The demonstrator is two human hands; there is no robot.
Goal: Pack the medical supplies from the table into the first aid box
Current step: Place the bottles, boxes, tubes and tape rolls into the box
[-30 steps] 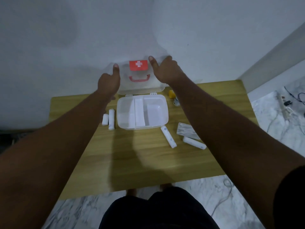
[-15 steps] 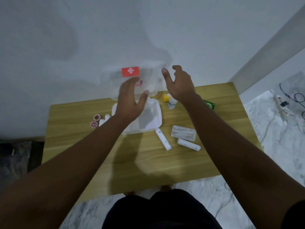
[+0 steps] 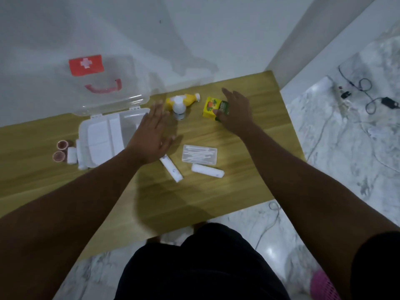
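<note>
The wooden worktop carries everything, and the first aid box sits at its far left with its clear lid swung up against the wall, so the white divided tray is open to receive things and looks empty so far. The left hand hovers flat, fingers spread, over the box's right edge, holding nothing. The right hand is curled onto the small yellow-and-green carton at the far right, thumb at its near corner; whether it has closed its grip I cannot tell. To do this step well, I would pinch the carton across its short sides, lift it clear of the white bottle and yellow bottle beside it, and lay it flat in the widest compartment.
</note>
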